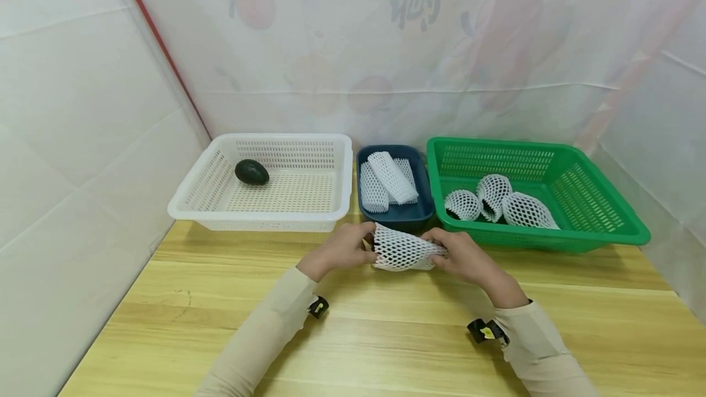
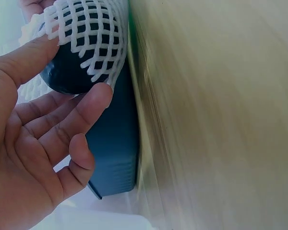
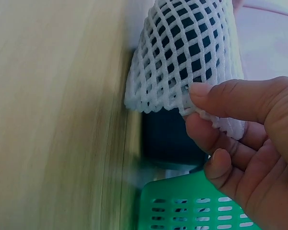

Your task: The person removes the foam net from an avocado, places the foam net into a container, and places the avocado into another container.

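A white foam net sleeve (image 1: 405,251) covers most of a dark avocado (image 2: 67,72), whose bare end shows in the left wrist view. With thumb and fingers, my left hand (image 1: 344,247) grips that bare end at the sleeve's mouth. My right hand (image 1: 463,254) pinches the sleeve's other, loose edge between thumb and forefinger, as the right wrist view shows. Both hands are just in front of a dark blue tray (image 1: 405,219) that contains several flat white net sleeves (image 1: 393,177).
At the left stands a white basket (image 1: 259,220) with one bare avocado (image 1: 252,172) in it. A green basket (image 1: 595,238) at the right contains 3 net-wrapped fruits (image 1: 526,210). Wood table (image 1: 364,342) lies below the hands; pale sheeting hangs behind.
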The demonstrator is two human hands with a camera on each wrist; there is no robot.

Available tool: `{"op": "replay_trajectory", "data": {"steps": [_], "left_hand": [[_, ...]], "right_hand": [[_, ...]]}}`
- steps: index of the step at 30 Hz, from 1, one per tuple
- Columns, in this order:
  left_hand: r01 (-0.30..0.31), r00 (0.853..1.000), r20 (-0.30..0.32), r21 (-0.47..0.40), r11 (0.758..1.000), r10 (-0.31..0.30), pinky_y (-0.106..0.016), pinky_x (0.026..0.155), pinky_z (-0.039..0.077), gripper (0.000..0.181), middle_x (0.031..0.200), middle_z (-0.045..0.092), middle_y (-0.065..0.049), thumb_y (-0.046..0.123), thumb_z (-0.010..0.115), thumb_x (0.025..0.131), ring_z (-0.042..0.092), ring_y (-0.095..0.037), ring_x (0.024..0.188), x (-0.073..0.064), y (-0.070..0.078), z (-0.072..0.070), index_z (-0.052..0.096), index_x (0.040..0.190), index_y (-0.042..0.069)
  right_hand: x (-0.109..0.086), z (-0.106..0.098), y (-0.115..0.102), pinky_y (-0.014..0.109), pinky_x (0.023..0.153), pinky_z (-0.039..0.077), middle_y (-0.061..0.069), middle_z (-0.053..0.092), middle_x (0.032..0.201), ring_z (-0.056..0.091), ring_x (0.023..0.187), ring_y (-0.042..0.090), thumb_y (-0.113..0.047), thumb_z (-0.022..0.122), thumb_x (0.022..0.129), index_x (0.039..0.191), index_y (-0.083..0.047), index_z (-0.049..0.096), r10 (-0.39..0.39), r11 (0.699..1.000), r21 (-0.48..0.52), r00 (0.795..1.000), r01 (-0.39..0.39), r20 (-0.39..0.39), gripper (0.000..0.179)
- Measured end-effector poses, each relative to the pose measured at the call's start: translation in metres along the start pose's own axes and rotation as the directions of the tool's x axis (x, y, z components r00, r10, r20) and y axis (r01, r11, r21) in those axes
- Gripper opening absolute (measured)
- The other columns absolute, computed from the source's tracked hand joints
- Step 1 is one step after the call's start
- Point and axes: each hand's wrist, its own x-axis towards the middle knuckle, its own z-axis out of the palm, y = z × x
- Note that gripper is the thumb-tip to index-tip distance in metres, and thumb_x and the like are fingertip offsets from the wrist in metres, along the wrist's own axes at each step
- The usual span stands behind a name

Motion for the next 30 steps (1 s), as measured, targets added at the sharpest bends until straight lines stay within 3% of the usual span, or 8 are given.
{"op": "replay_trajectory", "data": {"steps": [6,17,23,30], "left_hand": [[-0.006,1.0,-0.003,-0.044,0.999,0.006,-0.022,0.064,0.049,0.024,0.094,0.065,-0.006,0.009,0.067,0.08,0.061,-0.011,0.075,-0.003,-0.005,-0.001,0.056,0.101,0.008],[0.015,1.0,0.005,0.008,1.0,-0.015,-0.023,0.07,0.049,0.043,0.095,0.066,-0.011,0.011,0.074,0.076,0.063,-0.015,0.077,-0.005,-0.012,0.0,0.055,0.114,0.001],[0.038,0.999,0.027,0.028,0.999,-0.039,-0.023,0.068,0.049,0.049,0.096,0.065,-0.011,0.012,0.076,0.075,0.063,-0.015,0.075,-0.006,-0.006,-0.005,0.054,0.117,0.0],[0.015,1.0,0.021,0.069,0.998,-0.016,-0.022,0.068,0.048,0.046,0.096,0.065,-0.009,0.013,0.076,0.074,0.063,-0.015,0.075,-0.005,0.0,-0.009,0.056,0.114,0.002]], "right_hand": [[0.0,-0.001,-0.001,0.028,0.056,0.045,-0.001,0.061,0.079,0.051,0.064,0.009,0.004,0.071,0.076,0.101,-0.007,0.062,-0.004,1.0,0.011,1.0,0.004,0.01,0.028],[0.002,0.004,0.001,0.028,0.056,0.045,-0.002,0.061,0.077,0.051,0.063,0.009,0.002,0.071,0.077,0.101,-0.006,0.062,0.032,0.999,-0.004,0.998,-0.032,0.053,0.027],[0.001,0.003,0.002,0.035,0.067,0.049,0.003,0.064,0.093,0.058,0.079,0.017,0.001,0.072,0.075,0.105,-0.005,0.063,0.028,1.0,-0.009,0.998,-0.027,0.056,0.033],[0.002,0.004,0.002,0.043,0.077,0.049,0.012,0.061,0.111,0.059,0.095,0.027,-0.002,0.073,0.076,0.119,0.001,0.057,0.025,0.999,0.032,0.995,-0.028,0.097,0.046]]}}
